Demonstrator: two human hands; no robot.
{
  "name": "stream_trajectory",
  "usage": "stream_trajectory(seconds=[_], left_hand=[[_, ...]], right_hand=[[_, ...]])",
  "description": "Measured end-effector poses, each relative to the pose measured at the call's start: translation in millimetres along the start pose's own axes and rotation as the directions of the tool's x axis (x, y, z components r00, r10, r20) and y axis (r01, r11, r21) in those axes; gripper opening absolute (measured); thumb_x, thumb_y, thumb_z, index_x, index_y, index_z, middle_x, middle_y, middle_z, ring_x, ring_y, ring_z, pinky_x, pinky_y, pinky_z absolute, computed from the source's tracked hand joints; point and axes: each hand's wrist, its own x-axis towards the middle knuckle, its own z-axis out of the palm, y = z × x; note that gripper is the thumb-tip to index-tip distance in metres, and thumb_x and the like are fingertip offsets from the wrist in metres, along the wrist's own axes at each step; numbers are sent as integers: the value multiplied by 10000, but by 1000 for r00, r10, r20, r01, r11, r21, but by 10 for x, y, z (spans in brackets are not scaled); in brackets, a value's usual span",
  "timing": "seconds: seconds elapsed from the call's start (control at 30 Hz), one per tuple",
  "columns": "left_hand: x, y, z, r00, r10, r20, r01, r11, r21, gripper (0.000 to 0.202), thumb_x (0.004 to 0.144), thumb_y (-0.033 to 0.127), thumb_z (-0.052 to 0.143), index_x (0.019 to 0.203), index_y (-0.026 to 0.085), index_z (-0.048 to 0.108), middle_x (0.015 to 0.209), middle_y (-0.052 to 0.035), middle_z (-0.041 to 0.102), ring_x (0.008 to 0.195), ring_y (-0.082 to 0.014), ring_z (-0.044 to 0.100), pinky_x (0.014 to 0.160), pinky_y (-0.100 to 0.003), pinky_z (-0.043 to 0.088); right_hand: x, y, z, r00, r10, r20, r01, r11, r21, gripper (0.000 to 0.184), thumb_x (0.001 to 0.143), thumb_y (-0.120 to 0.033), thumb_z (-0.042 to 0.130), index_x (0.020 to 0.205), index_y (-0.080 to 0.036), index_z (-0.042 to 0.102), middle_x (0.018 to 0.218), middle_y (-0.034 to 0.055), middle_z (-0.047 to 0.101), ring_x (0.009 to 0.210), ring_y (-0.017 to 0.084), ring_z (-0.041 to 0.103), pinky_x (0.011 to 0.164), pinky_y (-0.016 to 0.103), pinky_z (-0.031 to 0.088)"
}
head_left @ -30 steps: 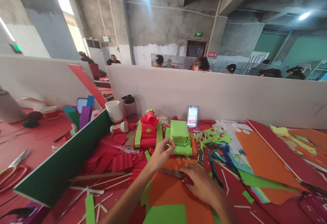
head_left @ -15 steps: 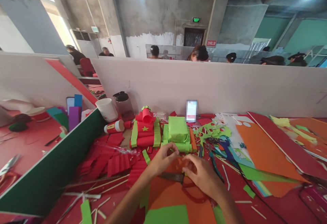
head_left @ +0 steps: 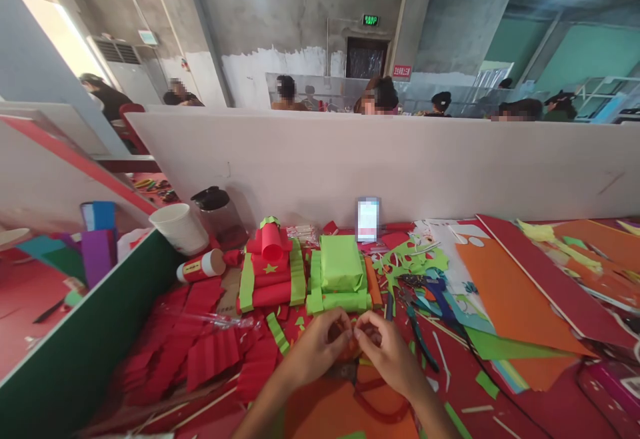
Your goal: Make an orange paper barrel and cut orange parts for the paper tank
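Observation:
My left hand and my right hand meet with bent fingers, the fingertips pinched close together. Something orange shows between them, but what they hold is hidden. Below them lie scissors with red handles, the blades mostly covered by my hands. Under the scissors is a sheet of orange paper. Just beyond my hands stands a green paper-covered block model. To its left is a red paper model with green side strips, a yellow star and a rolled tube on top.
Folded red paper strips spread out at the left by a dark green divider. A white cup, a lidded bottle and a glue bottle stand or lie behind. On the right are pliers, a blue glue gun and coloured sheets.
My hands have come closer together, their fingertips now nearly touching. The camera view has shifted, so the models sit further left and the scissors lower.

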Motion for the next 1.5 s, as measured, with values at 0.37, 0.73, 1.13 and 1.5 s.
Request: stream_trajectory(seconds=[0.37, 0.73, 1.13, 1.5], left_hand=[[-13, 24, -57, 1000, -2, -18, 1, 997, -83, 208, 953, 341, 484, 1006, 187, 614, 932, -49, 652, 850, -176, 591, 756, -258, 448], [-37, 78, -129, 985, 163, 63, -160, 986, -48, 231, 934, 359, 543, 1004, 228, 720, 939, -80, 647, 927, -208, 598, 878, -334, 463], [-98, 125, -61, 967, 227, 118, -226, 974, -23, 204, 904, 373, 587, 867, 189, 667, 892, -61, 636, 852, -188, 588, 802, -292, 456], [-103, 123, -40, 970, 200, 139, -213, 973, 84, 178, 942, 336, 471, 899, 199, 576, 893, -47, 625, 849, -185, 573, 781, -276, 449]], right_hand=[[60, 110, 34, 973, 183, 139, -223, 898, 379, 292, 887, -478, 565, 844, -192, 521, 616, -60, 489, 427, 64, 382, 406, 182, 299], [-4, 54, 5, 951, 157, 267, -286, 775, 564, 282, 801, -422, 688, 868, -167, 588, 724, 0, 568, 544, 76, 455, 420, 156, 337], [-78, -31, -126, 921, 76, 383, -286, 799, 528, 175, 757, -299, 650, 811, -145, 589, 684, 2, 590, 519, 67, 471, 421, 164, 304], [-52, -8, -126, 950, 52, 308, -187, 883, 429, 218, 788, -352, 644, 874, -162, 582, 693, -11, 601, 515, 71, 476, 437, 166, 337]])
